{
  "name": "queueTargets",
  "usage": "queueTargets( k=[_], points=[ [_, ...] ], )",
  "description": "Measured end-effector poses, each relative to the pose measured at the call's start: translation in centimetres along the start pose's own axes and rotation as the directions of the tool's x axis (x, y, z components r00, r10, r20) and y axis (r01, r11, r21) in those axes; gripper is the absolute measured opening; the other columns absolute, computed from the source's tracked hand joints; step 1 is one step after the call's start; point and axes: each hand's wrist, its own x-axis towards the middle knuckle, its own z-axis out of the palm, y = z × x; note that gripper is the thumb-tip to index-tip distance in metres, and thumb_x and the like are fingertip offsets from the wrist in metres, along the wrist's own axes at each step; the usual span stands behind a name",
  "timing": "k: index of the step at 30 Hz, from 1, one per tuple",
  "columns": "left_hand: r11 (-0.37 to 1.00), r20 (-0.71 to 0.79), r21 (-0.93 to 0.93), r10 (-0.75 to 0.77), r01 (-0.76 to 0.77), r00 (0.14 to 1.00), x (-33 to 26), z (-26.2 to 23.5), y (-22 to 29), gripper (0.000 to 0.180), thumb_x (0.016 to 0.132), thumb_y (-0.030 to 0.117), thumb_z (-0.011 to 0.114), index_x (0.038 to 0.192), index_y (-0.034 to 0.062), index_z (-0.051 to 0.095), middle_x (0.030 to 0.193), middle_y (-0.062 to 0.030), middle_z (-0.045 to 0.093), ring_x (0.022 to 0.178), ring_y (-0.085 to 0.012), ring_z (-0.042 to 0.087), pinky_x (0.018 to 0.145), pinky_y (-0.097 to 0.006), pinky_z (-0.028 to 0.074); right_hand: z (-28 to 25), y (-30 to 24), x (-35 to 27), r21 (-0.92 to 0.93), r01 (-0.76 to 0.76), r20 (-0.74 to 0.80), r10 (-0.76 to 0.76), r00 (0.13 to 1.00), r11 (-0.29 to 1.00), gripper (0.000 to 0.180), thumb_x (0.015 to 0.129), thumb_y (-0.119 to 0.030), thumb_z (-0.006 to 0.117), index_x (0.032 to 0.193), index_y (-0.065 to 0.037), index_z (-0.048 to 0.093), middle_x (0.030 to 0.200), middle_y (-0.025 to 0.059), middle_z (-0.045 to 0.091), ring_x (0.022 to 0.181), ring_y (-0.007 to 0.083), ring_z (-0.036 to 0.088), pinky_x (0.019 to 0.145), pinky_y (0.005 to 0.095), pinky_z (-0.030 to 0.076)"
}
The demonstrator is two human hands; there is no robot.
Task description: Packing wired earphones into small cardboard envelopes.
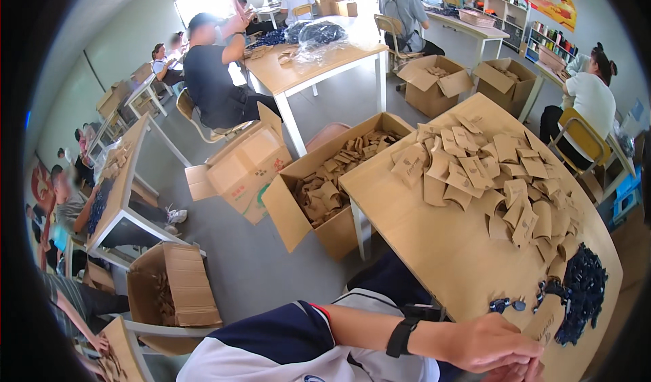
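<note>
My left hand, with a black band on its wrist, reaches in at the lower right over the table's near edge. Its fingers are curled and closed at the lower end of a brown kraft pillow box. Only a few fingers of my right hand show below it, pressed close together; whatever they hold is hidden. Beside the box lies a heap of small dark-blue items, too small to name. A few more dark pieces rest just beyond my left hand. Farther back on the table spreads a large pile of pillow boxes.
An open carton full of brown boxes stands against the table's left side. Another open carton is at lower left. Two filled cartons stand beyond the table. Several people sit at other tables around the room.
</note>
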Motion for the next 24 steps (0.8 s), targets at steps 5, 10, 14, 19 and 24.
queueTargets(
  k=[5,10,14,19,24],
  points=[
    [0.983,0.2,0.132,0.095,-0.123,0.975,1.1,-1.9,0.0,0.03,0.09,0.005,0.059,0.117,-0.0069,0.059,0.068,-0.005,0.054,0.055,-0.0199,0.053,0.052,-0.03,0.044,0.7,-0.4,1.5,0.017,0.084,0.095,-0.085,0.992,0.996,0.021,0.097,-0.006,0.057,0.111,0.01,0.059,0.074,0.0144,0.058,0.053,0.0161,0.051,0.046,0.0255,0.041],
    [0.685,0.689,0.399,0.215,-0.61,0.692,1.7,-5.3,-0.4,0.022,0.083,0.019,0.058,0.089,-0.0007,0.064,0.064,-0.0014,0.052,0.062,-0.0174,0.052,0.065,-0.027,0.046,5.1,-4.2,5.0,0.236,-0.826,0.383,0.732,0.563,0.512,0.099,0.072,-0.031,0.071,0.151,0.001,0.02,0.126,0.0179,0.053,0.112,0.025,0.054,0.097,0.0322,0.042],
    [0.953,0.68,0.173,0.068,-0.25,0.73,3.1,-6.8,0.9,0.013,0.077,0.016,0.07,0.089,0.0123,0.073,0.071,-0.0007,0.06,0.062,-0.0144,0.057,0.066,-0.024,0.044,5.1,-3.5,5.4,0.304,-0.941,0.678,0.661,0.322,0.146,0.091,0.071,-0.033,0.064,0.148,-0.005,0.026,0.132,0.0115,0.045,0.107,0.0199,0.049,0.089,0.0307,0.039],
    [0.969,0.508,0.235,-0.192,0.079,0.84,5.3,-6.4,-1.4,0.018,0.077,0.026,0.077,0.083,0.0099,0.072,0.101,-0.0144,0.065,0.091,-0.0246,0.058,0.081,-0.034,0.044,4.2,-2.5,4.5,0.393,-0.919,0.821,0.461,0.336,-0.029,0.078,0.081,-0.031,0.061,0.146,-0.001,0.029,0.119,0.0103,0.049,0.101,0.0162,0.05,0.076,0.0299,0.044],
    [0.946,0.661,0.255,-0.322,0.201,0.677,5.0,-7.7,-2.7,0.029,0.082,0.038,0.072,0.077,0.0094,0.071,0.122,-0.0237,0.061,0.111,-0.0339,0.052,0.097,-0.045,0.034,3.6,-3.1,4.4,0.143,-0.973,0.758,0.612,0.225,0.18,0.031,0.096,-0.007,0.051,0.126,0.001,0.05,0.101,0.0066,0.058,0.08,0.0069,0.053,0.051,0.0186,0.041]
  ],
)
